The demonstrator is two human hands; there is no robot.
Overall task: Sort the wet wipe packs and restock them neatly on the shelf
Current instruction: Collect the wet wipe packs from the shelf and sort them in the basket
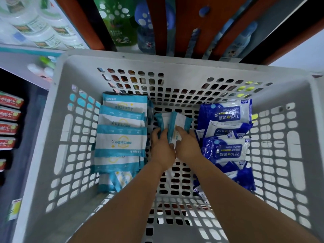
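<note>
A big grey perforated basket (57,106) fills the view. Teal-and-white wipe packs (121,139) lie stacked along its left side. Dark blue alcohol wipe packs (226,148) are piled along its right side. In the middle stand a few teal-and-white packs on edge (173,121). My left hand (162,146) and my right hand (186,143) are both down in the basket, side by side, fingers closed around these standing packs from the near side.
Beyond the basket stand shelves with green and blue bottles (122,28) and white tubs (35,27) at upper left. Red packets (9,120) line a lower shelf on the left. The basket's walls rise steeply around my forearms.
</note>
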